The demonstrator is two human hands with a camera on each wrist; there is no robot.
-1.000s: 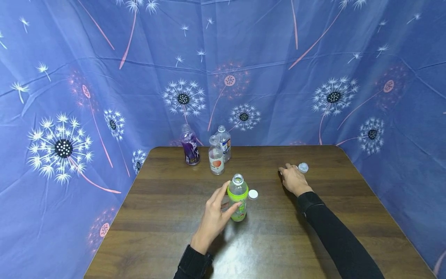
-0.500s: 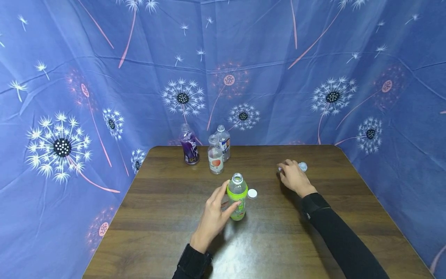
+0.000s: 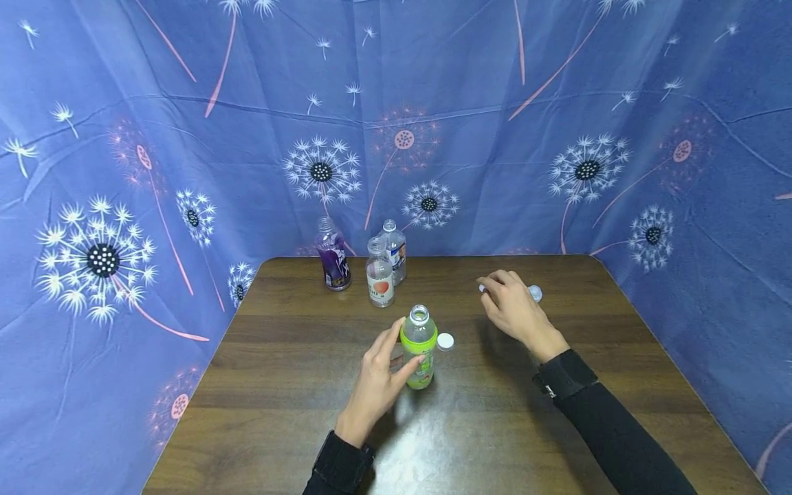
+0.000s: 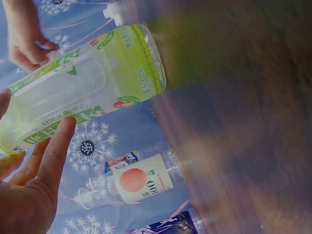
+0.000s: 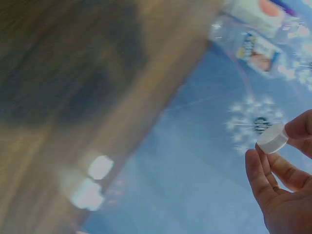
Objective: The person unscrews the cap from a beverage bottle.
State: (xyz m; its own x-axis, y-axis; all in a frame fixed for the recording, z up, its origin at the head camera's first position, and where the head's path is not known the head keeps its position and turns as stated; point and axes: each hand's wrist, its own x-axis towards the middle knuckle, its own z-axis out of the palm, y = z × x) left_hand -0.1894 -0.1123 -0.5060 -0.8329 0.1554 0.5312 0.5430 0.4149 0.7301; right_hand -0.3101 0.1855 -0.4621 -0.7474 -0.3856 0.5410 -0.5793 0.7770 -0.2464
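Observation:
My left hand [image 3: 374,385] holds an upright clear plastic bottle [image 3: 421,357] with a lime-green label, its mouth uncapped. Fingers and thumb lie around its sides in the left wrist view, where the bottle [image 4: 83,78] fills the upper left. Raised over the right part of the table, my right hand [image 3: 516,309] pinches a white bottle cap [image 5: 273,139] between thumb and fingers. In the head view only a sliver of that cap [image 3: 482,288] shows past the fingertips. Another white cap [image 3: 445,342] lies on the table just right of the green-labelled bottle.
Three uncapped bottles stand at the back: a purple-labelled bottle [image 3: 334,258], a peach-labelled bottle [image 3: 380,278] and a blue-and-white-labelled bottle [image 3: 396,254]. More pale caps [image 3: 535,293] lie behind my right hand. A blue dandelion-print cloth [image 3: 482,172] hangs behind the wooden table [image 3: 278,412].
My right hand has picked up the white cap and moved left and up from the table with it. My left hand stays at the green-labelled bottle.

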